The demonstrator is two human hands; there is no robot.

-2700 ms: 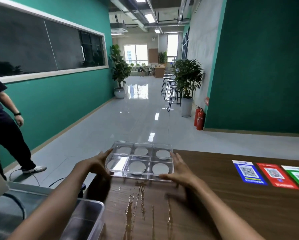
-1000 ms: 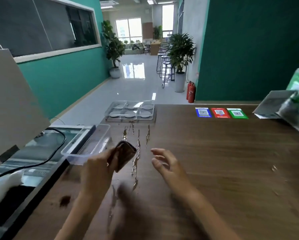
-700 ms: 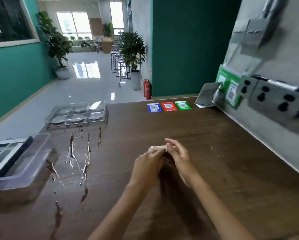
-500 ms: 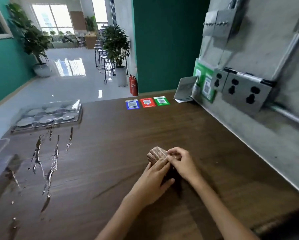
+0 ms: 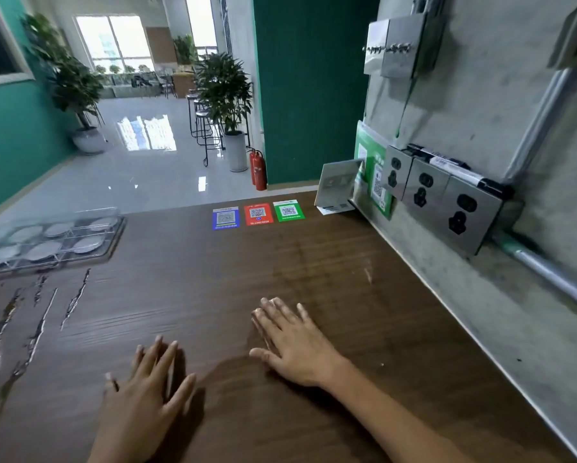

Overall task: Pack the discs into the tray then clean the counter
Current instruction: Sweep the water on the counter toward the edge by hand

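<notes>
The clear plastic tray (image 5: 115,240) sits at the counter's far left edge, with several grey discs (image 5: 87,244) lying in its compartments. My left hand (image 5: 143,392) hovers low over the near part of the brown wooden counter (image 5: 213,279), fingers spread and holding nothing. My right hand (image 5: 290,339) lies palm down on the counter a little farther in, fingers apart. The brown cloth from a moment ago cannot be made out; it may be hidden under my right hand. Wet streaks (image 5: 40,315) run across the counter on the left, in front of the tray.
Blue, red and green QR cards (image 5: 257,214) lie at the counter's far edge. A small standing card (image 5: 339,187) leans beside the concrete wall on the right, which carries metal sockets (image 5: 447,205) and a pipe (image 5: 547,275).
My view swung right, away from the tray. Both hands were folding a brown cloth together; now they are apart, flat and spread, and the cloth is out of sight.
</notes>
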